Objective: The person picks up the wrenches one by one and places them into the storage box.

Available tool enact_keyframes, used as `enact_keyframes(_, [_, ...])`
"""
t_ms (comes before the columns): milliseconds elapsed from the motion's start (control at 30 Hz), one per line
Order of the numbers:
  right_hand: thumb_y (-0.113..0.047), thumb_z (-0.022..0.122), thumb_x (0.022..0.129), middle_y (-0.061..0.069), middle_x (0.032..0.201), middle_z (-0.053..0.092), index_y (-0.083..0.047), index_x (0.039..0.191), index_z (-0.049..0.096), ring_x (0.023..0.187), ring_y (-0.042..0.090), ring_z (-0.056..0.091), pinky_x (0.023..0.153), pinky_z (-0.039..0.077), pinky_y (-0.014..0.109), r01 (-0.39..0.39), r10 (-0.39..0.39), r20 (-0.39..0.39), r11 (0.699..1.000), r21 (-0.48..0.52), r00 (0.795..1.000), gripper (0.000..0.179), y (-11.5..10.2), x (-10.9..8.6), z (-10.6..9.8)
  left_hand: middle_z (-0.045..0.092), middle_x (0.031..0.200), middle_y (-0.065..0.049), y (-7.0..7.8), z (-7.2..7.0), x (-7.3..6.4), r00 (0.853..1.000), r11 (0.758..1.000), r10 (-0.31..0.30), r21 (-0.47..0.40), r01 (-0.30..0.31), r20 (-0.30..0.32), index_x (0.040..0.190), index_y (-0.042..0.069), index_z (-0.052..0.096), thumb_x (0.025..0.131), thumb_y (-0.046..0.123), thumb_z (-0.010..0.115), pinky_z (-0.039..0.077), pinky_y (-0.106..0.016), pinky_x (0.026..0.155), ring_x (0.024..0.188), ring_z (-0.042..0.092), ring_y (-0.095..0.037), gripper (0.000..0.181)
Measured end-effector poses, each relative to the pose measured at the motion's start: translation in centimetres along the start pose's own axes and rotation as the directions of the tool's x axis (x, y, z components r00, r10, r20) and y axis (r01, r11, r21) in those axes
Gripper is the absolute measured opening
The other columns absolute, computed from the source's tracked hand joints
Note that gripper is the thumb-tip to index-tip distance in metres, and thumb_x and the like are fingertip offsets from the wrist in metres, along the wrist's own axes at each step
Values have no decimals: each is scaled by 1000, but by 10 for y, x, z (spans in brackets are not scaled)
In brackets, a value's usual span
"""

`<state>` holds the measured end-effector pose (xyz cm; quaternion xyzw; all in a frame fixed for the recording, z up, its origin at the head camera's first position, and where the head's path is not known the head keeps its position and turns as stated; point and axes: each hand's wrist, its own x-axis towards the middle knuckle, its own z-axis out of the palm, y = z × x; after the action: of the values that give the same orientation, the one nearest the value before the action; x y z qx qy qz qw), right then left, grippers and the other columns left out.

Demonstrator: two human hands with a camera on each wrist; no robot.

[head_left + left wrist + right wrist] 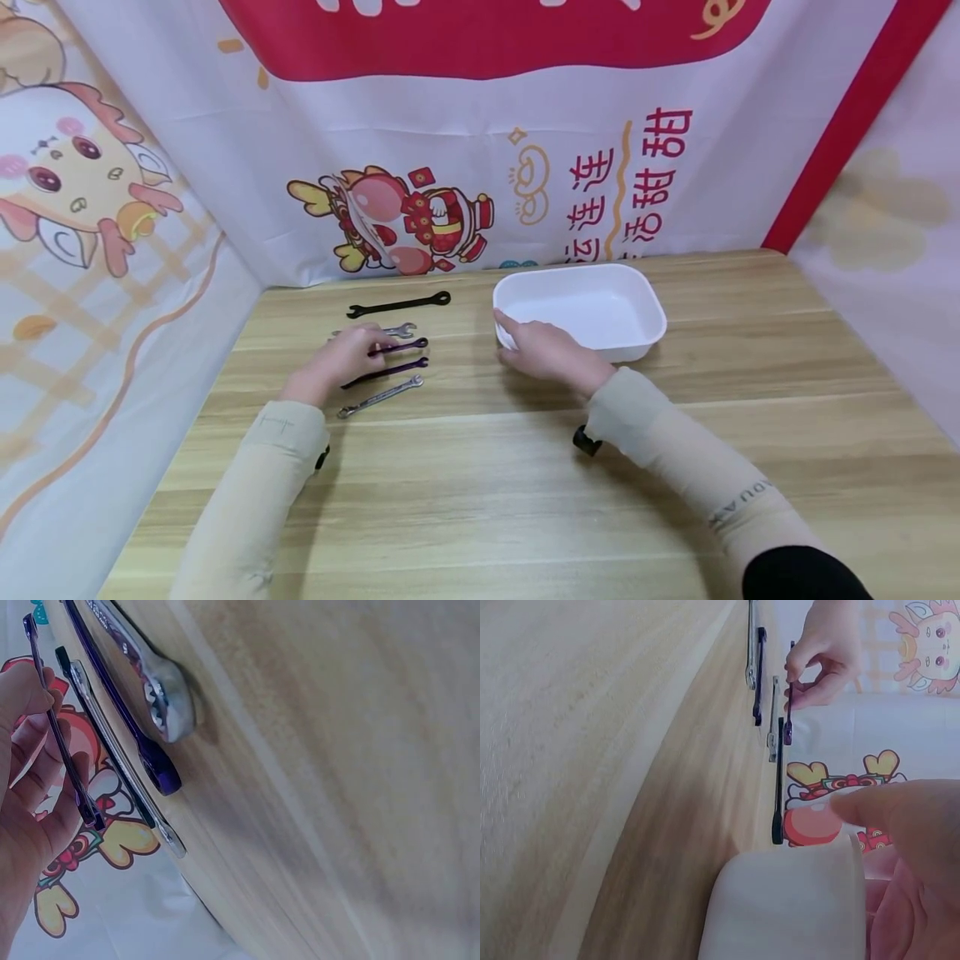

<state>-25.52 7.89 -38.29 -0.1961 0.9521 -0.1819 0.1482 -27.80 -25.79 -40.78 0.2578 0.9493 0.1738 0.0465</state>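
Observation:
My left hand [351,354] pinches a purple combination wrench [64,746] and holds it raised off the table, as the right wrist view also shows. Below and around it lie a black wrench [398,306] at the back, a silver wrench [397,331] partly hidden by the hand, another dark purple wrench [386,372] and a silver wrench [381,397] nearest the front. A white rectangular plastic box [581,308], open at the top, stands to the right. My right hand [547,350] grips the rim at its near left corner; some fingers are hidden in the head view.
All this is on a wood-grain table [480,492]. A printed cloth [262,167] with cartoon figures and red lettering hangs right behind the table and along its sides. The box's far rim is close to the back cloth.

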Motion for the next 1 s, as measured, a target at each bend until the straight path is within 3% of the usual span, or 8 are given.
enact_keyframes(67, [-39, 56, 105, 23, 137, 61, -19, 165, 24, 97, 26, 60, 89, 51, 45, 6, -6, -10, 1000, -2, 1000, 71, 1, 0, -1, 68, 102, -13, 1, 0, 0, 1000, 1000, -5, -1, 5, 2, 121, -2, 73, 83, -5, 64, 53, -40, 78, 84, 59, -22, 39])
enact_keyframes(167, [-43, 56, 105, 22, 141, 58, -20, 164, 26, 101, 26, 60, 96, 50, 47, 8, -9, -17, 1000, -15, 1000, 70, 3, -2, -5, 67, 100, -11, 4, -1, 1, 1000, 1000, -12, -2, 12, 7, 121, -2, 73, 85, -4, 65, 52, -39, 76, 82, 58, -22, 38])
enact_keyframes(600, [-44, 56, 104, 16, 145, 56, -18, 161, 36, 110, 25, 62, 103, 47, 50, 34, -37, -76, 998, -45, 996, 65, 26, -15, -21, 68, 104, -10, 17, -4, 8, 999, 1000, 12, 20, -13, 35, 123, 1, 73, 89, -1, 69, 55, -42, 82, 88, 62, -22, 34])
enact_keyframes(833, [-41, 59, 104, 15, 148, 54, -16, 158, 41, 133, 31, 54, 112, 39, 51, 60, -63, -113, 998, -27, 992, 63, 44, -23, -28, 69, 107, -10, 20, -4, 10, 999, 999, 20, 30, -21, 38, 122, 2, 74, 89, 0, 70, 55, -44, 87, 93, 64, -24, 33])
enact_keyframes(1000, [-39, 59, 104, 16, 148, 54, -12, 156, 45, 135, 33, 52, 113, 38, 52, 74, -79, -157, 996, -41, 984, 60, 62, -28, -32, 69, 107, -10, 21, -4, 10, 999, 999, 28, 26, -28, 20, 121, 2, 75, 89, -1, 70, 55, -44, 88, 95, 64, -25, 33])
